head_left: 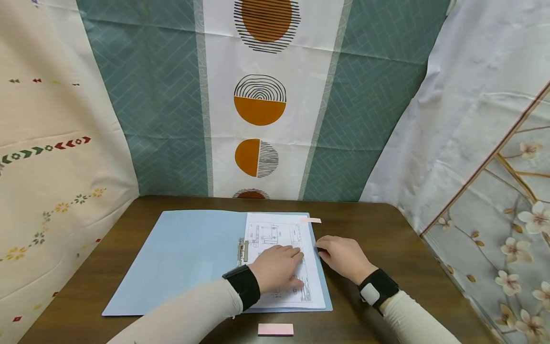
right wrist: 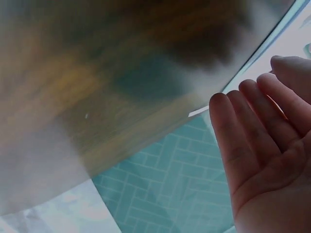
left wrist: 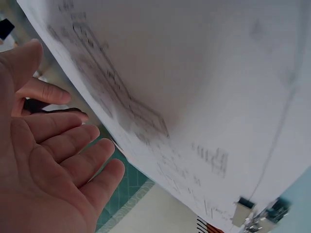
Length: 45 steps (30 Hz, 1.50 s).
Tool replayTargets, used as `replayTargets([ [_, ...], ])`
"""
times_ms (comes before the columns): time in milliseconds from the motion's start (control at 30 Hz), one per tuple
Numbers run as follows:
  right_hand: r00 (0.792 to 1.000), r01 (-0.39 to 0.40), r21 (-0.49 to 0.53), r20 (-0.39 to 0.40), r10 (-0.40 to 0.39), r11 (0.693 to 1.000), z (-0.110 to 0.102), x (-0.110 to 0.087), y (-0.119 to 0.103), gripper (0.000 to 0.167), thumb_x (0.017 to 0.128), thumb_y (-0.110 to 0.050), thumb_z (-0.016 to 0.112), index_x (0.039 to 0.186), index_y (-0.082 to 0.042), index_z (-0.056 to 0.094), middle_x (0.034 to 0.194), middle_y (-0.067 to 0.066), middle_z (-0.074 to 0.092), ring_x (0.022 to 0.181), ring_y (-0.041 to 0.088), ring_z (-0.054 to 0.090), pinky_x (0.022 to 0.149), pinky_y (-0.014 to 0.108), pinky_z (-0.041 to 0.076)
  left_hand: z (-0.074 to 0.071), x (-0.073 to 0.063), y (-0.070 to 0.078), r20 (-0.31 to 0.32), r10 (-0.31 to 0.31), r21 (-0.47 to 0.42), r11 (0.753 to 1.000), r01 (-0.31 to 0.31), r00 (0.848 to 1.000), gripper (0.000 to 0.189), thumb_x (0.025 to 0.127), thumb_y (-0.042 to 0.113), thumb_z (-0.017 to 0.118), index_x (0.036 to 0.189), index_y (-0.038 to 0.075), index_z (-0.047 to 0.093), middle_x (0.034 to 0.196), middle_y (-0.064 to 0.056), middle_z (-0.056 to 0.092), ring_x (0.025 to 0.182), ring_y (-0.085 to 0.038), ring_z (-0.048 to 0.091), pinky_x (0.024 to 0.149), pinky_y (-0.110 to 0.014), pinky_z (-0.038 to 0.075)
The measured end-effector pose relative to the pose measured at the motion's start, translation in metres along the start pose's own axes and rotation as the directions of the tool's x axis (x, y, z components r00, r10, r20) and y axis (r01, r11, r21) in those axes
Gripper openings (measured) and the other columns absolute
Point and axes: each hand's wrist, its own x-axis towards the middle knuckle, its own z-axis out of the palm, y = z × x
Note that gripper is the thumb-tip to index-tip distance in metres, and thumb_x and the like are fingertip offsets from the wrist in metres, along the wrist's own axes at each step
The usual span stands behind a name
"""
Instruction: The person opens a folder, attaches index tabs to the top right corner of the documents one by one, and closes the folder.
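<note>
A light blue ring binder folder lies spread open on the table, with white printed sheets of line drawings on its right side. A metal clip sits at the fold. My left hand is over the sheets, palm down with relaxed fingers; its wrist view shows the palm and the sheet. At the folder's right edge is my right hand, fingertips close to that edge. Its fingers look loosely straight in the right wrist view, where no held thing shows. A pale pink tab sticks out at the sheets' top right.
A pink sticky note pad lies on the brown wooden table near the front edge, below the folder. Patterned cloths hang behind the table and at both sides.
</note>
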Motion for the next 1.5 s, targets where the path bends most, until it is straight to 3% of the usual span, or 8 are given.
replayTargets([
  [267, 1.0, 0.017, -0.001, 0.008, -0.017, 1.0, -0.005, -0.017, -0.015, 0.029, 0.093, -0.014, 0.091, 0.12, -0.012, 0.084, 0.12, 0.001, 0.08, 0.107, 0.019, 0.078, 0.086, 0.041, 0.064, 0.005, -0.02, 0.004, 0.012, 0.043, -0.03, 0.999, -0.043, 0.999, 0.076, 0.095, 0.063, 0.08, 0.152, 0.016, 0.065, 0.153, 0.002, 0.065, 0.143, -0.017, 0.059, 0.118, -0.036, 0.047],
  [567, 1.0, -0.004, 0.004, -0.002, 0.004, 1.0, -0.012, -0.027, -0.029, 0.024, 0.09, -0.012, 0.093, 0.112, -0.014, 0.085, 0.11, -0.003, 0.08, 0.094, 0.013, 0.077, 0.08, 0.037, 0.064, 0.006, -0.037, 0.011, -0.003, 0.139, -0.064, 0.988, -0.139, 0.99, 0.071, 0.095, 0.064, 0.08, 0.147, 0.017, 0.068, 0.149, 0.003, 0.067, 0.137, -0.013, 0.063, 0.112, -0.032, 0.051],
  [967, 0.998, -0.055, 0.027, -0.009, 0.055, 0.998, -0.012, -0.031, -0.039, 0.021, 0.085, -0.007, 0.096, 0.101, -0.014, 0.086, 0.102, -0.004, 0.08, 0.087, 0.013, 0.075, 0.077, 0.036, 0.063, 0.011, -0.04, 0.012, -0.043, 0.164, -0.079, 0.983, -0.167, 0.986, 0.05, 0.094, 0.055, 0.086, 0.128, 0.02, 0.075, 0.129, 0.009, 0.073, 0.115, -0.005, 0.068, 0.095, -0.026, 0.057],
  [1200, 0.996, -0.083, 0.008, -0.019, 0.083, 0.997, -0.01, -0.031, -0.042, 0.019, 0.083, -0.008, 0.097, 0.098, -0.015, 0.087, 0.098, -0.006, 0.079, 0.084, 0.012, 0.075, 0.076, 0.036, 0.063, 0.012, -0.04, 0.008, -0.072, 0.191, -0.08, 0.977, -0.197, 0.979, 0.029, 0.102, 0.042, 0.081, 0.121, 0.021, 0.079, 0.125, 0.01, 0.075, 0.114, -0.004, 0.07, 0.098, -0.025, 0.056],
  [1367, 0.994, -0.106, 0.012, -0.016, 0.106, 0.994, -0.009, -0.031, -0.042, 0.017, 0.084, -0.011, 0.097, 0.096, -0.017, 0.087, 0.093, -0.01, 0.076, 0.079, 0.008, 0.07, 0.074, 0.033, 0.061, 0.012, -0.041, 0.012, -0.095, 0.163, -0.081, 0.982, -0.171, 0.982, 0.013, 0.105, 0.031, 0.077, 0.113, 0.021, 0.081, 0.115, 0.011, 0.078, 0.101, -0.003, 0.072, 0.091, -0.025, 0.058],
  [1500, 0.994, -0.107, 0.023, -0.017, 0.108, 0.994, -0.008, -0.032, -0.041, 0.018, 0.084, -0.01, 0.097, 0.096, -0.017, 0.087, 0.095, -0.009, 0.076, 0.082, 0.009, 0.072, 0.075, 0.034, 0.062, 0.01, -0.039, 0.019, -0.102, 0.139, -0.019, 0.99, -0.142, 0.985, 0.013, 0.103, 0.031, 0.078, 0.11, 0.021, 0.08, 0.104, 0.01, 0.076, 0.088, -0.004, 0.069, 0.079, -0.025, 0.058],
])
